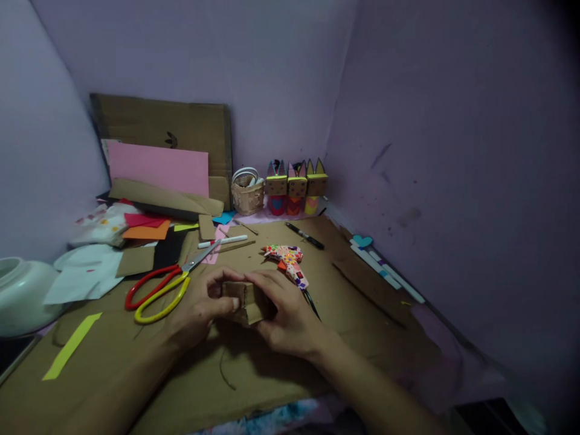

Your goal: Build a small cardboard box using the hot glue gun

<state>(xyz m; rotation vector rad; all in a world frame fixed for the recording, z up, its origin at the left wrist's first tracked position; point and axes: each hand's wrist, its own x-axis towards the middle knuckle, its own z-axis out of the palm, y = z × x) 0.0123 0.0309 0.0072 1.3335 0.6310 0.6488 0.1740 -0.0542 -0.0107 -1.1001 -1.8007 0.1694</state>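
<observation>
A small folded cardboard box (257, 304) is held between both hands above the cardboard-covered table (181, 386). My left hand (206, 302) grips its left side, thumb pressed on the near face. Fingers of my right hand (287, 311) curl round the right side, the thumb below. Just left of my left hand lies a pair of scissors (158, 290) with one red and one yellow handle, blades slightly apart. Beyond my right hand rests a hot glue gun (287, 257) with a colourful pattern, its cord trailing under that hand.
A black marker (304, 235) and a white marker (222, 241) lie farther back. Several cat-eared cardboard figures (296, 186) and a woven basket (248, 196) stand by the wall. Coloured paper (147, 228) is piled left, near a white jar (27, 296). A yellow strip (72, 346) lies front left.
</observation>
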